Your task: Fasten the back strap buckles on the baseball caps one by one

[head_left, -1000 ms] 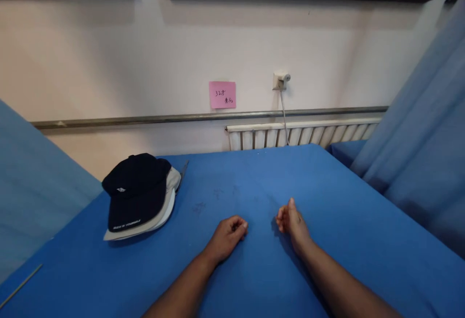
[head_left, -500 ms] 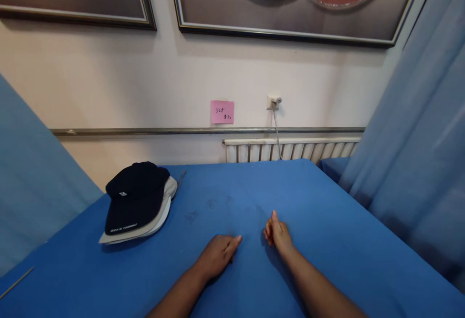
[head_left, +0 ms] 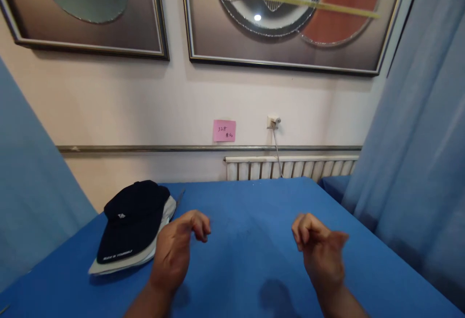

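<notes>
My left hand [head_left: 178,245] is raised above the blue-covered table [head_left: 240,255], its fingers bent loosely with nothing seen in them. It is right beside a stack of caps and overlaps their edge in view. On top of the stack lies a dark navy cap [head_left: 134,221] with a small white emblem and white lettering on its brim. Lighter caps [head_left: 123,263] show beneath it. Opposite, my right hand [head_left: 319,248] is also lifted, fingers curled inward and thumb sticking out to the right. It appears empty and is slightly blurred. A wide gap separates both hands.
Blue curtains [head_left: 417,129] hang on both sides. Behind the table are a wall rail [head_left: 163,148], a white radiator [head_left: 290,168], a socket with a plugged cord [head_left: 273,122] and a pink note [head_left: 224,130]. A thin stick [head_left: 4,309] shows at the lower left.
Both hands have risen from the tabletop and moved apart, the left toward the caps and the right outward. The view has tilted up, showing more of the framed pictures.
</notes>
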Demonstrator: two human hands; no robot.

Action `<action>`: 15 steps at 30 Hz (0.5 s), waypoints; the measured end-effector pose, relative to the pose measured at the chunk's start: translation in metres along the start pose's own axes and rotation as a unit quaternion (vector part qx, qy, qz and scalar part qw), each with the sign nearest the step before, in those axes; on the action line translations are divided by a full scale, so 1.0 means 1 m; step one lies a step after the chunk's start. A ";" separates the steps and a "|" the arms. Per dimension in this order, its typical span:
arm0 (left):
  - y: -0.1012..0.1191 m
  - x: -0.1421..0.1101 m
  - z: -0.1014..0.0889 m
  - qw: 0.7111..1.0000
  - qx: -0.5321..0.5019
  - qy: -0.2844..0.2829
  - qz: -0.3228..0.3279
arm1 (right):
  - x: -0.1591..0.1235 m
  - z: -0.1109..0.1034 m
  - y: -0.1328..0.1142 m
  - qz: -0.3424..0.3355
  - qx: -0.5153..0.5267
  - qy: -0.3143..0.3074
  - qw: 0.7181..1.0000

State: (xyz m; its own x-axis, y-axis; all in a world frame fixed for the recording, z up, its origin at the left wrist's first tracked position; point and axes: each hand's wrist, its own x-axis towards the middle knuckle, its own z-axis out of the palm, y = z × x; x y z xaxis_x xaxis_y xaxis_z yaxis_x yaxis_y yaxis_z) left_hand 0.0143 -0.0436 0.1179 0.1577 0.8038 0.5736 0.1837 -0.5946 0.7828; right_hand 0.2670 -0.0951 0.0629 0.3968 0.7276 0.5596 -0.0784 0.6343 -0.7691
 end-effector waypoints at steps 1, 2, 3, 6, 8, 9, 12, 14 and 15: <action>0.004 -0.003 -0.002 0.999 -0.033 0.010 0.013 | -0.001 0.005 -0.012 -0.021 0.000 -0.003 1.000; 0.007 -0.007 -0.003 0.998 -0.053 0.013 0.020 | -0.001 0.010 -0.024 -0.045 0.004 -0.006 0.999; 0.009 -0.008 -0.004 0.998 -0.059 0.011 0.022 | -0.002 0.014 -0.033 -0.070 0.012 -0.014 0.997; 0.003 0.001 -0.002 0.999 -0.037 0.020 0.021 | 0.007 0.026 -0.043 -0.109 0.017 -0.040 0.993; -0.012 0.023 0.003 0.998 -0.025 0.045 0.023 | 0.026 0.034 -0.031 -0.110 0.009 -0.039 0.993; -0.022 0.038 0.006 0.998 -0.031 0.055 0.017 | 0.040 0.038 -0.018 -0.106 0.002 -0.040 0.994; -0.062 0.082 0.019 0.989 -0.049 0.093 -0.108 | 0.088 0.048 0.035 -0.040 -0.061 0.006 0.997; -0.088 0.101 0.025 0.972 -0.049 0.113 -0.200 | 0.113 0.049 0.073 0.060 -0.121 0.049 0.990; -0.100 0.105 0.027 0.967 -0.050 0.120 -0.219 | 0.121 0.048 0.089 0.108 -0.146 0.073 0.981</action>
State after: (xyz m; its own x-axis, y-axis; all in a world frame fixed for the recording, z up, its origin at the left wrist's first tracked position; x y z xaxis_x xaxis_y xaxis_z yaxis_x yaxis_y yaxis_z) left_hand 0.0388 0.0999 0.0935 -0.1468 0.9663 0.2115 0.0852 -0.2006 0.9760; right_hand 0.2640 0.0623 0.0770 0.5273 0.7788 0.3399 0.0809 0.3522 -0.9324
